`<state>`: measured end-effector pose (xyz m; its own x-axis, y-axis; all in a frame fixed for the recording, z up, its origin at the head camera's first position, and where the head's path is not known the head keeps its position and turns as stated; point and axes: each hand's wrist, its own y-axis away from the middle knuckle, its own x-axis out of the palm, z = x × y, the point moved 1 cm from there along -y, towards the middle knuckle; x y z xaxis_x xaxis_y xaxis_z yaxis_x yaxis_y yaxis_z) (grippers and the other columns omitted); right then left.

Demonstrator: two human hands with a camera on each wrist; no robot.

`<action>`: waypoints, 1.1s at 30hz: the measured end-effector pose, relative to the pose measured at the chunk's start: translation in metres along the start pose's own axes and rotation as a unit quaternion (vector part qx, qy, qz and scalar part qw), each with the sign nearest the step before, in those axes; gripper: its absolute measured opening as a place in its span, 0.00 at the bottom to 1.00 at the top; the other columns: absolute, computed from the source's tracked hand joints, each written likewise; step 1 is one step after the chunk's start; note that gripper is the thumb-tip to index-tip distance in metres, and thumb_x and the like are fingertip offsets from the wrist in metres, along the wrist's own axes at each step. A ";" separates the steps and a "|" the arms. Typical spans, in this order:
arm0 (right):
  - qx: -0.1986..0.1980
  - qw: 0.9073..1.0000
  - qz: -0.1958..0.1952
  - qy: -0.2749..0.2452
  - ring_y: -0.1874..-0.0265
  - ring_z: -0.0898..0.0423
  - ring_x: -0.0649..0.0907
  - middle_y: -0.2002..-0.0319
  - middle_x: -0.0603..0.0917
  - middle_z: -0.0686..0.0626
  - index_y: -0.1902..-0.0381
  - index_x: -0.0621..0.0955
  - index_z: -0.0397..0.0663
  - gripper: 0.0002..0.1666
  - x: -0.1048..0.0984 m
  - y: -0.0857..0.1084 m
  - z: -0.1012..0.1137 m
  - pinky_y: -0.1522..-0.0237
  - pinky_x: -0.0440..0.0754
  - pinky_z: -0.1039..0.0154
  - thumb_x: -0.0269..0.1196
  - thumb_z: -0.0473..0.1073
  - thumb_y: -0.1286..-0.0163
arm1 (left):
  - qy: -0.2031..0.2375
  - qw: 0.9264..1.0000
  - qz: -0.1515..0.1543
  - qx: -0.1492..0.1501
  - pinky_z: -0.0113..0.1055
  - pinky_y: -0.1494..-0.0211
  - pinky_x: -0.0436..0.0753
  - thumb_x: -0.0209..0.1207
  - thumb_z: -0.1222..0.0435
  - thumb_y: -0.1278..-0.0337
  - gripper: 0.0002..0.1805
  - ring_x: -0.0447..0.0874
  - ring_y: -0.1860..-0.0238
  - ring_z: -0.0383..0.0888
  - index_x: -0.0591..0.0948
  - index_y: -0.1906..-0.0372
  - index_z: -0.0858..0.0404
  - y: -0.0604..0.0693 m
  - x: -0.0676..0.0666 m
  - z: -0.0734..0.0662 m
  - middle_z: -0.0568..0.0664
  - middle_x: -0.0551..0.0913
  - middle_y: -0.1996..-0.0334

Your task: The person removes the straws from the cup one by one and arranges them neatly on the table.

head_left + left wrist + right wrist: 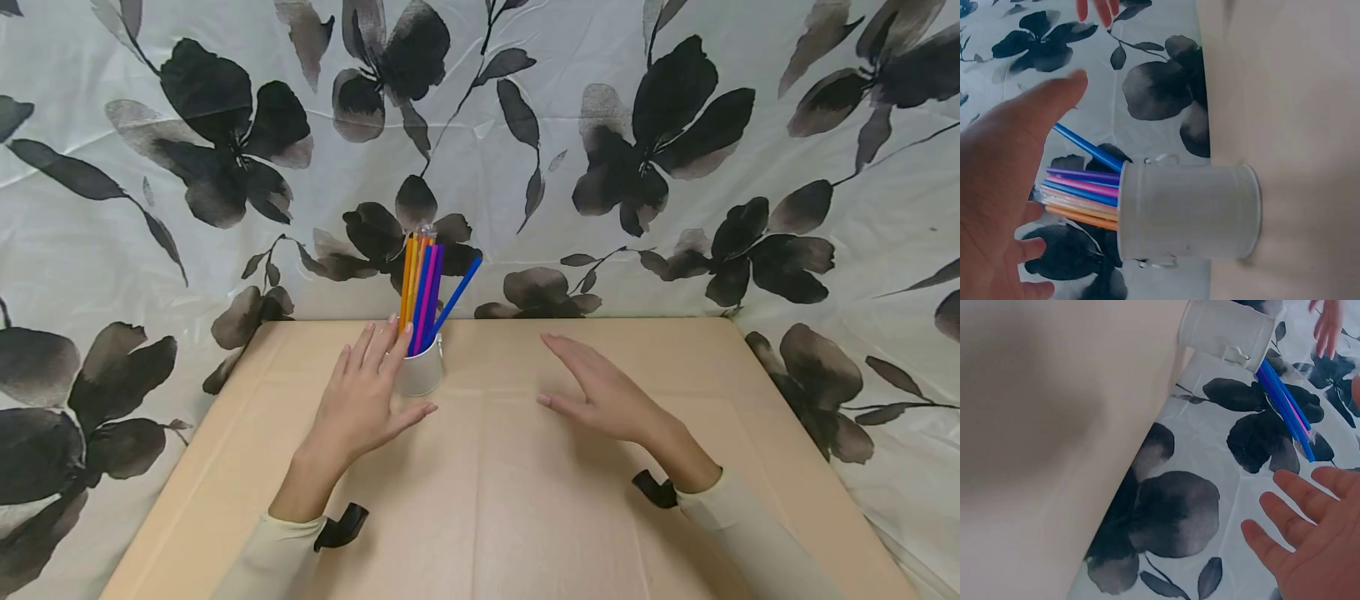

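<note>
A small white bucket (422, 377) with little side handles stands upright near the table's far edge. Slim colored sticks that look like straws (427, 287) rise from it in orange, pink, purple and blue; one blue straw (459, 293) leans out to the right. My left hand (362, 390) hovers just left of the bucket, fingers straight and thumb spread. Whether it touches the bucket is unclear; the left wrist view shows the bucket's side (1191, 212) uncovered. My right hand (611, 396), holding nothing, is held over the table to the right, its fingers extended.
The table (525, 500) has a pale tan surface. Behind and around it hangs a white cloth (517, 192) with dark flower prints. A black strap (342, 527) shows at the left wrist and another black strap (655, 489) at the right.
</note>
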<state>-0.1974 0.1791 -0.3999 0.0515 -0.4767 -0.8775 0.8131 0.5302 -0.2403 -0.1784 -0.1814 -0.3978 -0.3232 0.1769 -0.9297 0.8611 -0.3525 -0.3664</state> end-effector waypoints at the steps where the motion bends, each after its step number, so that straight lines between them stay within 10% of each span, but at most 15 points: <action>1: 0.009 1.000 -0.001 -0.021 0.23 0.47 0.62 0.22 0.62 0.50 0.19 0.57 0.57 0.50 0.000 -0.002 0.000 0.25 0.60 0.42 0.60 0.69 0.29 | 0.006 1.000 -0.009 -0.001 0.67 0.27 0.61 0.65 0.31 0.52 0.63 0.52 0.21 0.63 0.51 0.18 0.55 -0.001 0.002 0.002 0.57 0.52 0.19; 12: 0.048 0.973 -0.069 -0.215 0.35 0.55 0.77 0.34 0.79 0.53 0.27 0.70 0.54 0.34 0.008 -0.025 -0.009 0.32 0.74 0.49 0.65 0.53 0.27 | 0.160 0.982 -0.047 -0.090 0.63 0.37 0.77 0.75 0.48 0.50 0.58 0.67 0.32 0.60 0.54 0.21 0.61 -0.020 0.023 0.027 0.61 0.65 0.28; 26: 0.058 0.932 -0.107 -0.341 0.43 0.47 0.84 0.43 0.84 0.43 0.36 0.78 0.47 0.24 0.029 -0.064 -0.005 0.40 0.82 0.57 0.66 0.41 0.28 | 0.415 0.894 0.009 -0.169 0.63 0.26 0.63 0.75 0.52 0.49 0.61 0.56 0.25 0.60 0.47 0.18 0.54 -0.036 0.058 0.053 0.59 0.56 0.24; 33: 0.054 0.925 -0.119 -0.356 0.48 0.52 0.86 0.47 0.86 0.44 0.38 0.79 0.46 0.23 0.041 -0.082 -0.001 0.45 0.84 0.64 0.67 0.40 0.29 | 0.448 0.875 0.026 -0.183 0.64 0.25 0.60 0.74 0.54 0.47 0.60 0.55 0.24 0.61 0.46 0.18 0.55 -0.039 0.067 0.058 0.59 0.55 0.23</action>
<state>-0.2622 0.1170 -0.4171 0.2011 -0.9328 -0.2989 0.9018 0.2955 -0.3153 -0.2566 -0.2096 -0.4475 0.0160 0.8767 -0.4808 0.9865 -0.0922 -0.1352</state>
